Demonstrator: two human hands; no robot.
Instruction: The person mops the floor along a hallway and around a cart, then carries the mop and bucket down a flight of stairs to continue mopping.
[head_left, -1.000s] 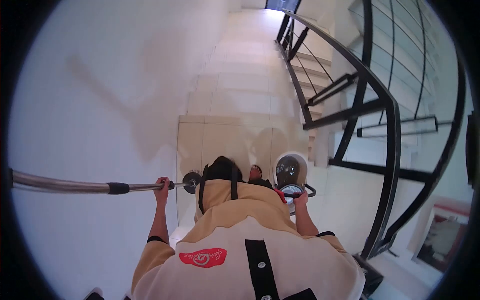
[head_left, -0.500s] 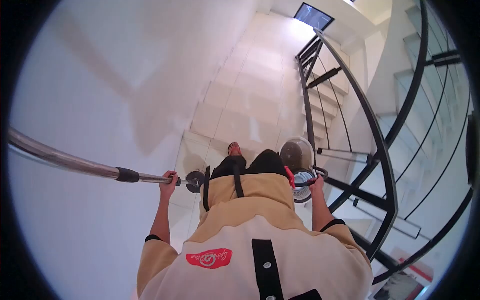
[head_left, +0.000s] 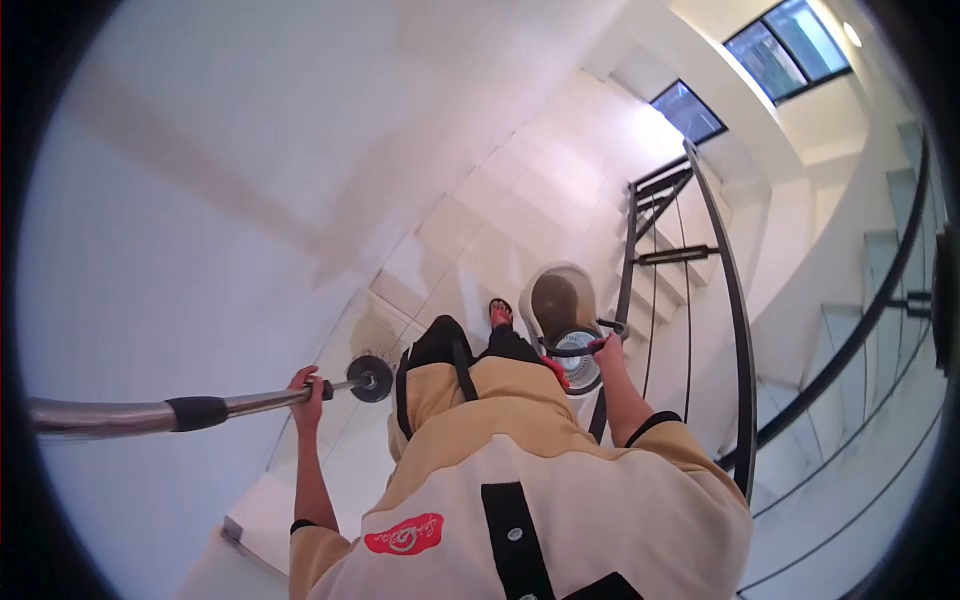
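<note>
My left hand (head_left: 307,400) is closed round the metal pole of a spin mop (head_left: 255,403). The pole runs out to the left of the view, and the round dark mop plate (head_left: 371,379) with pale strands hangs low beside my left leg. On my other side, my right hand (head_left: 609,354) grips the dark handle (head_left: 572,351) of a mop bucket (head_left: 540,283). Brownish water shows inside the bucket, next to a round slotted spin basket (head_left: 577,372). Something pink or red (head_left: 556,372) lies between the basket and my leg.
A black metal railing (head_left: 735,330) with thin cables curves along my right. Pale steps (head_left: 660,285) lie beyond it, and more stairs (head_left: 845,340) rise at far right. Light floor tiles (head_left: 470,225) stretch ahead beside a white wall (head_left: 200,200). Windows (head_left: 688,110) are at the top.
The view has swung, so the railing, stairs and window sit further right and a second window appears. My legs have shifted in a step. Both hands keep their holds on mop and bucket.
</note>
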